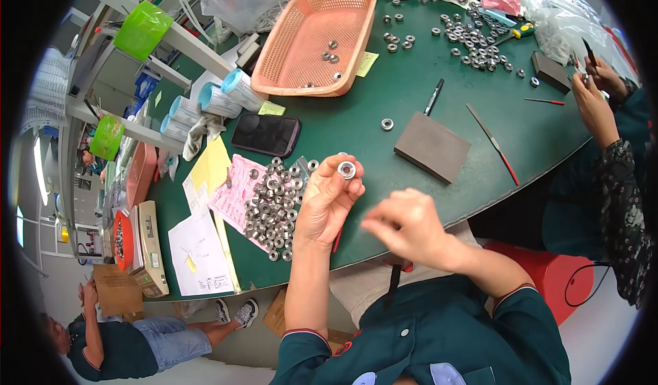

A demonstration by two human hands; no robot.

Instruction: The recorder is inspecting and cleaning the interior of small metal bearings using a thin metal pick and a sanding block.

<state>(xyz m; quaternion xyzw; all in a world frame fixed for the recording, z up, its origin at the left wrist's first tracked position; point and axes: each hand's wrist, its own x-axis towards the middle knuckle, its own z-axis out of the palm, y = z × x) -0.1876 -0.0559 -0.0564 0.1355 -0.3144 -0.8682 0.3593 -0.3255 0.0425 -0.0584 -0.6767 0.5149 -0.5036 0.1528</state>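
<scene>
My left hand [327, 203] is raised over the near table edge, its thumb and fingers pinching a small round metal ring [347, 170] with a central hole. Just right of it is my right hand [411, 227], its fingers curled but smeared by motion, so I cannot tell whether they hold anything. A heap of similar metal rings [271, 203] lies left of my left hand, partly on a pink sheet [232, 196]. One loose ring [387, 124] sits beyond the hands, beside a grey-brown rectangular block [432, 147]. A thin red handle [336, 239] shows beside my left wrist.
Further back stand an orange mesh basket [264, 76] with several rings and a scattered ring pile [480, 45]. A phone [266, 134], a black marker [434, 97] and a red-handled file [493, 141] lie on the green table [370, 213]. A co-worker's hands [595, 100] are at right.
</scene>
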